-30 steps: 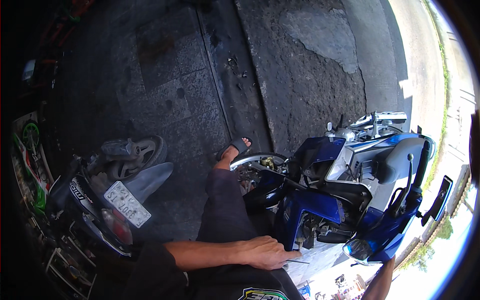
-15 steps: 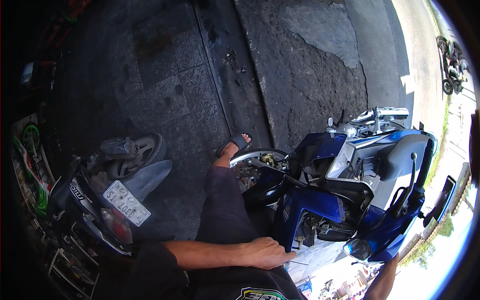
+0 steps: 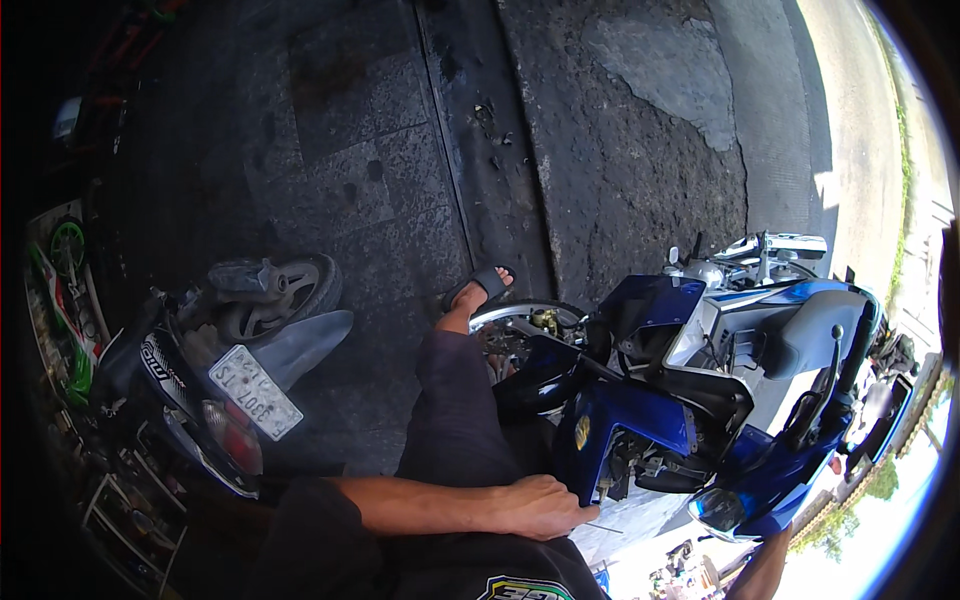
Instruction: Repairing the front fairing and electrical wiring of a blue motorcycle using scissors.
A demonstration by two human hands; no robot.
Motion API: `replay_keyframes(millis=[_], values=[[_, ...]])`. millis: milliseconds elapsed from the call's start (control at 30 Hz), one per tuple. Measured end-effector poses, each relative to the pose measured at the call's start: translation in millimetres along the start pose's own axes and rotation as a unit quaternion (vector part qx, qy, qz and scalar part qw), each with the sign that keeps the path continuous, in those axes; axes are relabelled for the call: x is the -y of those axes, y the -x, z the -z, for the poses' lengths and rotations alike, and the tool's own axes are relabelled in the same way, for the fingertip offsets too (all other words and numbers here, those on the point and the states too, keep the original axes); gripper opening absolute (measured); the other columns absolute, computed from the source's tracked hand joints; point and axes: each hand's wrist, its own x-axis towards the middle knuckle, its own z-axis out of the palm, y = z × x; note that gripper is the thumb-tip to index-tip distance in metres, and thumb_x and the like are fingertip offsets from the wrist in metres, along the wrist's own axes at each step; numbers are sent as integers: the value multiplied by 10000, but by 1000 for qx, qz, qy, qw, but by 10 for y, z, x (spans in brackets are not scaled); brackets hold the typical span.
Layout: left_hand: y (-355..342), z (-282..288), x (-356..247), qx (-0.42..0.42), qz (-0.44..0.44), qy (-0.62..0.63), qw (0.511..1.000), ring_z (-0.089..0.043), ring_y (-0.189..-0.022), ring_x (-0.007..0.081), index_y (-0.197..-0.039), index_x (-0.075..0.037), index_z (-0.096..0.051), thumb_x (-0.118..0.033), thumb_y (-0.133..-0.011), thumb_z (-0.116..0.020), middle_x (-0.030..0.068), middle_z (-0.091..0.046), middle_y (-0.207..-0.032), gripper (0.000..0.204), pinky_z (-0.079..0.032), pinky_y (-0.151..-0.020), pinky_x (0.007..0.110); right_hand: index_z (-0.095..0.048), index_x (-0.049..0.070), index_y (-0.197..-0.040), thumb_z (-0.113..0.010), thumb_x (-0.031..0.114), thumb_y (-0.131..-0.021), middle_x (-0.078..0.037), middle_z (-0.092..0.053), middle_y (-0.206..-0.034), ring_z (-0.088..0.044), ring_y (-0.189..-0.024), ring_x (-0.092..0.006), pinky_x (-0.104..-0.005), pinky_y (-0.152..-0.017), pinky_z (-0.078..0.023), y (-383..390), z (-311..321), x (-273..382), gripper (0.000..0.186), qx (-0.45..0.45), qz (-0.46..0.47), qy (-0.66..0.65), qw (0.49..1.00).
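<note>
A blue motorbike fills the lower right, its front panel opened around exposed dark workings and wiring. My left hand is curled beside the lower edge of that panel, with a thin metal rod sticking out from its fingers. My right forearm rises from the bottom edge to behind the blue headlight cowl, where that hand is hidden. My sandalled foot stands beside the spoked front wheel.
A dark scooter with a rear wheel stands at left, beside a green-and-white bike and clutter. Dark pavement and a low ledge reach toward the sunlit road. Another silver-and-blue motorbike is behind the blue one.
The view has shifted slightly, so most things sit a little lower and further right. A motorbike on the road has moved from upper right to behind the mirror. My hands keep their places.
</note>
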Motion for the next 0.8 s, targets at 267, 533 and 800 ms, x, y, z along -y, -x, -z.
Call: replay_keyframes(millis=[267,533,800], values=[[60,-49,0,4,9,-12,1000,-646,-590,351,-998,-2,-521,-180,-870,-618,153,-586,-575,239,-508,-565,454,-667,-73,-1065,-543,211,-948,-134,-711,-935,-658,-850,-220,-381,-762,-508,8,-147,-17,332,-7,-7,-17,1000],[17,289,-120,70,-3,-104,992,-664,-711,357,-1097,-57,-515,-300,-886,-657,142,-636,-697,352,-520,-648,455,-668,-70,-1071,-544,210,-947,-132,-711,-943,-658,-858,-218,-379,-765,-507,831,74,-15,331,-154,-82,-113,978],[-366,687,-450,248,-19,-322,913,-672,-692,311,-934,-99,-626,-379,-829,-740,108,-672,-716,320,-527,-625,422,-639,-29,-1110,-554,101,-969,-88,-685,-976,-610,-784,-97,-244,-724,-504,3142,-1632,-189,210,-335,-73,-457,821]])
